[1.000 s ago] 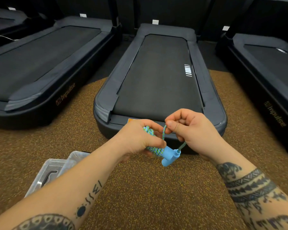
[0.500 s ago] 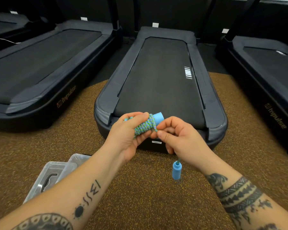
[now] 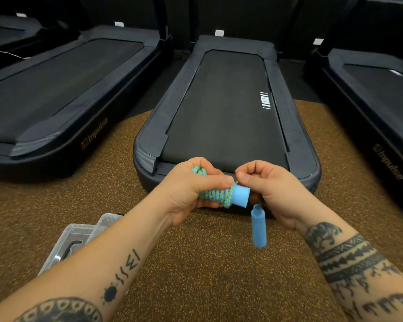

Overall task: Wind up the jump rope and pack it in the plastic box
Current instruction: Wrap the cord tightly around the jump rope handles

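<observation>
At frame centre your left hand (image 3: 191, 194) grips the wound rope (image 3: 215, 196); your right hand (image 3: 269, 189) pinches its last strand, one handle (image 3: 258, 226) dangling. Next, secure this end, then reach the box (image 3: 68, 242) at lower left.

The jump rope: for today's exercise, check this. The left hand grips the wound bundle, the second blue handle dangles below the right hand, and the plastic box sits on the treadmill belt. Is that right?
One detail is wrong. The plastic box lies on the speckled floor at lower left, not on the treadmill belt, as the head view shows. The rest holds: the left hand grips the wound bundle, and the second blue handle dangles below the right hand.
</observation>
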{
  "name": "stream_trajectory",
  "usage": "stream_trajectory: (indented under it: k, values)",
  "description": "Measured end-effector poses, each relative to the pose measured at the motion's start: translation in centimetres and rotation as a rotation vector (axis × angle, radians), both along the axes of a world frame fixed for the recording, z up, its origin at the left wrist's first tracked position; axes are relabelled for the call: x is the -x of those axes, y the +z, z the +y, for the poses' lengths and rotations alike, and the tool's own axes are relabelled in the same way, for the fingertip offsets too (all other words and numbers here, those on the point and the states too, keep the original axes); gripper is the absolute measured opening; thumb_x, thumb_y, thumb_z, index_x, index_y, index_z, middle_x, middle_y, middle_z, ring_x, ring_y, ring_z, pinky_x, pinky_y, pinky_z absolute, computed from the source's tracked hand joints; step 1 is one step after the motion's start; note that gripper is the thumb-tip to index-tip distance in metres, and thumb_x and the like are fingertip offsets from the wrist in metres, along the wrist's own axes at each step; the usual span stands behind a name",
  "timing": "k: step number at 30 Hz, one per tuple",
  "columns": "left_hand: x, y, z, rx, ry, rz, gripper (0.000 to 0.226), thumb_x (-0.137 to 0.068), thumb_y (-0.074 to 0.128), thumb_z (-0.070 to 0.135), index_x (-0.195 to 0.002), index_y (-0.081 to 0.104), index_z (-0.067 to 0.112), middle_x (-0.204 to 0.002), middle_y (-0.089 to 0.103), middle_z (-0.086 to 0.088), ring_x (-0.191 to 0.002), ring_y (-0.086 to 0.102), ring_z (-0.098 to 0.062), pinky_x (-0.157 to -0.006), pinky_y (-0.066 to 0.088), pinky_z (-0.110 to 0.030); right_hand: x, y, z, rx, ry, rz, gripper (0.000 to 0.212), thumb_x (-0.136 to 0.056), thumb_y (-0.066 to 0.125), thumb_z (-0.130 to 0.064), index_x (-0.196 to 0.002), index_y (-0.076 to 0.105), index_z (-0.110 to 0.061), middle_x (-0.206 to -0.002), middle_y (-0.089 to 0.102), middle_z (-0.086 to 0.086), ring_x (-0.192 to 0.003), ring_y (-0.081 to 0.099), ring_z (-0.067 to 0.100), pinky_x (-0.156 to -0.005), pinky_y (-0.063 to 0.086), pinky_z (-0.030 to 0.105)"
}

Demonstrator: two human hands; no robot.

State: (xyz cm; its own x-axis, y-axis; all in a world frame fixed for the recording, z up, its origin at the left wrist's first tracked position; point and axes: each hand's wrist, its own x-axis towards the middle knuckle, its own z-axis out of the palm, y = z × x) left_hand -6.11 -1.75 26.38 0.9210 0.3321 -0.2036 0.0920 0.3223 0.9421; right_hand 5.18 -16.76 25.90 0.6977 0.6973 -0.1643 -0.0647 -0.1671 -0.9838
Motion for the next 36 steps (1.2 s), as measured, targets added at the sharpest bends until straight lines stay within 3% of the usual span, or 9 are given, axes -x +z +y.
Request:
stream_trajectory:
  k: [4, 9, 12, 15, 23, 26, 28, 32, 36]
  values:
    - [-0.3, -0.6, -0.6, -0.28, 0.068, 0.049, 0.035, -0.061, 0.09, 0.007, -0.072, 0.058, 0.013, -0.084, 0.072, -0.015, -0.07, 0.072, -0.02, -0.055, 0.058, -0.034, 0.2, 0.6, -0.2, 0.049, 0.036, -0.13, 0.006, -0.092, 0.063, -0.009, -0.089, 0.066, -0.013, -0.069, 0.066, 0.007, -0.048, 0.042, 0.008, -0.05, 0.034, 0.025]
    - [-0.7, -1.9, -0.4, -0.528, 0.237, 0.125, 0.034, -0.049, 0.09, 0.036, -0.063, 0.062, 0.024, -0.082, 0.076, 0.003, -0.078, 0.074, -0.022, -0.061, 0.063, -0.044, 0.6, 0.2, 0.3, 0.131, 0.035, -0.41, 0.012, -0.088, 0.068, -0.014, -0.087, 0.066, -0.026, -0.076, 0.071, 0.002, -0.061, 0.057, 0.012, -0.06, 0.047, 0.032]
    - [-1.0, -2.0, -0.3, -0.379, 0.377, 0.089, 0.03, -0.056, 0.09, 0.026, -0.061, 0.061, 0.024, -0.085, 0.077, -0.005, -0.081, 0.075, -0.026, -0.059, 0.062, -0.041, 1.1, 0.3, 0.4, 0.072, 0.053, -0.405, 0.014, -0.089, 0.066, -0.011, -0.092, 0.065, -0.025, -0.07, 0.066, -0.005, -0.063, 0.057, 0.015, -0.063, 0.049, 0.034]
    - [-1.1, -1.5, 0.0, -0.136, 0.458, 0.03, 0.032, -0.066, 0.088, 0.013, -0.07, 0.057, 0.019, -0.09, 0.076, -0.01, -0.083, 0.075, -0.029, -0.057, 0.057, -0.033, 1.7, 0.6, 0.6, 0.003, 0.035, -0.332, 0.014, -0.093, 0.06, -0.008, -0.097, 0.064, -0.021, -0.071, 0.067, -0.004, -0.055, 0.055, 0.007, -0.058, 0.048, 0.024]
    - [-1.0, -1.4, -0.2, 0.228, 0.527, -0.043, 0.031, -0.075, 0.082, 0.013, -0.079, 0.051, 0.018, -0.086, 0.071, -0.013, -0.071, 0.071, -0.025, -0.053, 0.056, -0.029, 3.3, -0.3, 1.7, -0.065, -0.051, -0.201, 0.006, -0.093, 0.061, -0.012, -0.09, 0.061, -0.017, -0.072, 0.073, 0.002, -0.048, 0.05, 0.012, -0.053, 0.045, 0.024]
    - [-1.0, -1.4, -0.5, 0.283, 0.501, -0.078, 0.028, -0.078, 0.079, 0.015, -0.08, 0.051, 0.017, -0.079, 0.07, -0.011, -0.066, 0.071, -0.021, -0.053, 0.056, -0.027, 3.7, -0.9, 2.1, -0.038, -0.115, -0.164, 0.009, -0.091, 0.065, -0.025, -0.088, 0.061, -0.017, -0.083, 0.074, 0.007, -0.052, 0.054, 0.012, -0.057, 0.045, 0.03]
    - [-0.9, -1.3, -0.8, 0.323, 0.474, -0.113, 0.027, -0.08, 0.077, 0.015, -0.081, 0.051, 0.017, -0.075, 0.071, -0.008, -0.063, 0.071, -0.018, -0.054, 0.056, -0.027, 3.8, -1.0, 2.3, -0.083, -0.085, -0.015, 0.017, -0.093, 0.062, -0.033, -0.102, 0.06, -0.019, -0.09, 0.071, 0.002, -0.052, 0.051, 0.011, -0.055, 0.042, 0.027]
    - [-1.0, -1.5, -1.4, 0.378, 0.411, -0.169, 0.025, -0.08, 0.076, 0.019, -0.082, 0.051, 0.017, -0.079, 0.07, -0.009, -0.069, 0.071, -0.019, -0.06, 0.058, -0.029, 3.6, -1.0, 2.2, -0.173, 0.001, 0.017, 0.055, -0.081, 0.058, -0.053, -0.13, 0.052, -0.029, -0.074, 0.063, -0.015, -0.048, 0.045, 0.007, -0.05, 0.039, 0.019]
    - [-1.2, -2.0, -2.3, 0.381, 0.333, -0.222, 0.028, -0.082, 0.07, 0.033, -0.095, 0.052, 0.015, -0.09, 0.069, -0.009, -0.087, 0.066, -0.022, -0.075, 0.055, -0.034, 3.4, -0.7, 2.3, -0.235, -0.055, 0.015, 0.037, -0.088, 0.059, -0.042, -0.119, 0.058, -0.022, -0.068, 0.051, -0.004, -0.045, 0.037, 0.006, -0.044, 0.034, 0.018]
